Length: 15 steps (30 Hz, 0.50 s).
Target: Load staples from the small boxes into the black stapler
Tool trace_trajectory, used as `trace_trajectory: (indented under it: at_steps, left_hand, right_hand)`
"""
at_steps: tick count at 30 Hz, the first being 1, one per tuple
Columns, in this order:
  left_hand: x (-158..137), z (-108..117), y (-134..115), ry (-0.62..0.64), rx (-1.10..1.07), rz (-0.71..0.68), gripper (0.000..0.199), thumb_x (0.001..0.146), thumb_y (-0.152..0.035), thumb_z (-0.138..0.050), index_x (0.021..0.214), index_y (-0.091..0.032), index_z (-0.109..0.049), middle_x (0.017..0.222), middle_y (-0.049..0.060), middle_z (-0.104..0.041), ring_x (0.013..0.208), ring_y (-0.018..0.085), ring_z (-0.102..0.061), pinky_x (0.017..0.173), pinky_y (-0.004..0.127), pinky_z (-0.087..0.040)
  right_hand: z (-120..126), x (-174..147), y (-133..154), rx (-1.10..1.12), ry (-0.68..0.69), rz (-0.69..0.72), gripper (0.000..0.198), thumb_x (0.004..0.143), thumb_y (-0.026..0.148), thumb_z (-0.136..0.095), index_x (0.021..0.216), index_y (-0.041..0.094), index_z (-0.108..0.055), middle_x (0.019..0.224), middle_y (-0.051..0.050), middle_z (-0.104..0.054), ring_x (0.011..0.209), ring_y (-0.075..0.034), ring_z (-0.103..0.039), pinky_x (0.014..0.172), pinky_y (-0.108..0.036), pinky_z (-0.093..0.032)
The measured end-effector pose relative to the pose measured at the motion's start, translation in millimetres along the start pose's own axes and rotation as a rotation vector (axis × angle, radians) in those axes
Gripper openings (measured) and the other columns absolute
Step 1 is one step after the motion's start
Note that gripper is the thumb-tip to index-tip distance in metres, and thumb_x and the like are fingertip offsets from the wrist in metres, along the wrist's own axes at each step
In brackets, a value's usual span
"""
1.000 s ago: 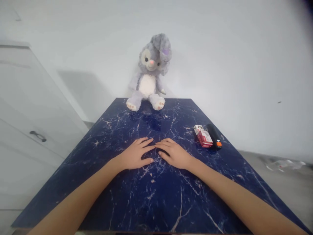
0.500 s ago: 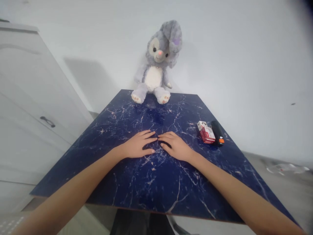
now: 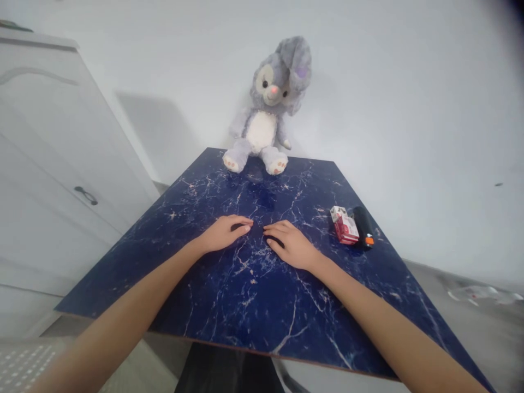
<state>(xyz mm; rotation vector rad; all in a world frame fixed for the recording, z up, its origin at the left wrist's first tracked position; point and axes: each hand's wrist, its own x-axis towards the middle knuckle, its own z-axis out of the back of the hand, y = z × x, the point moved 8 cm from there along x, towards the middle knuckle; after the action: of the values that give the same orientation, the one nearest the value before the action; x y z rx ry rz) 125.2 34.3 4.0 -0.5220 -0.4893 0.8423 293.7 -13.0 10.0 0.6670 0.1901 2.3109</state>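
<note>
My left hand (image 3: 225,231) is over the middle of the dark blue, marble-patterned table (image 3: 254,305). Its fingers point right, held close together, with the thumb a little apart and nothing in the grasp. Just to its right, my right hand (image 3: 292,244) rests on the tabletop, fingers stretched out and slightly curved, also without anything in it. A narrow gap separates the fingertips of both hands. Nearest to the right hand are small red and white boxes (image 3: 345,226), with a black cylindrical object (image 3: 363,224) with an orange patch beside them.
A grey plush rabbit (image 3: 262,109) sits at the table's far edge against the white wall (image 3: 409,109). On the left stands a white cabinet (image 3: 53,142) with a dark handle (image 3: 85,195). A clear plastic item (image 3: 485,295) lies on the floor at the right.
My left hand has shifted slightly up and left, its fingers drawing together and turning more on edge. My right hand stays in about the same place. The view has tilted a little.
</note>
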Motion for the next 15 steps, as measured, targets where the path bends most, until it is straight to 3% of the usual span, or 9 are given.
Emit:
trace_trajectory:
  at_steps: [6,8,12,15]
  left_hand:
    - [-8.1,-15.2,-22.2,0.062,0.188,-0.224,0.033,0.094,-0.039,-0.054,0.123,-0.028,-0.066,0.133,0.005,-0.061,0.123,0.024,-0.055,0.110,0.045,-0.040]
    - [-10.1,-14.7,-25.9,0.031,0.240,-0.245,0.031,0.095,-0.038,-0.053,0.121,-0.028,-0.067,0.134,0.006,-0.060,0.125,0.025,-0.053,0.110,0.047,-0.039]
    - [-10.7,7.3,-31.3,-0.158,0.268,-0.257,0.028,0.097,-0.033,-0.049,0.115,-0.026,-0.070,0.130,0.005,-0.062,0.126,0.026,-0.049,0.111,0.050,-0.037]
    - [-11.6,29.9,-26.9,-0.334,0.226,-0.189,0.027,0.098,-0.030,-0.046,0.109,-0.025,-0.070,0.124,0.005,-0.065,0.122,0.025,-0.051,0.109,0.050,-0.039]
  right_hand:
    - [-4.0,0.7,6.2,-0.057,-0.005,0.033,0.030,0.097,0.024,-0.047,0.120,0.021,-0.065,0.120,-0.009,-0.068,0.112,-0.025,-0.058,0.101,-0.048,-0.046]
    - [12.1,2.4,0.7,-0.176,-0.095,-0.021,0.033,0.095,0.026,-0.048,0.124,0.019,-0.063,0.117,-0.010,-0.069,0.118,-0.029,-0.054,0.104,-0.050,-0.043]
    - [99.9,-18.2,-44.8,-0.468,-0.470,-0.413,0.046,0.093,0.035,-0.048,0.135,0.015,-0.055,0.124,-0.016,-0.064,0.132,-0.038,-0.040,0.109,-0.059,-0.031]
    - [154.7,-67.0,-110.3,-0.468,-0.537,-0.890,0.071,0.088,0.052,-0.050,0.142,0.007,-0.044,0.128,-0.024,-0.059,0.127,-0.043,-0.044,0.101,-0.061,-0.037]
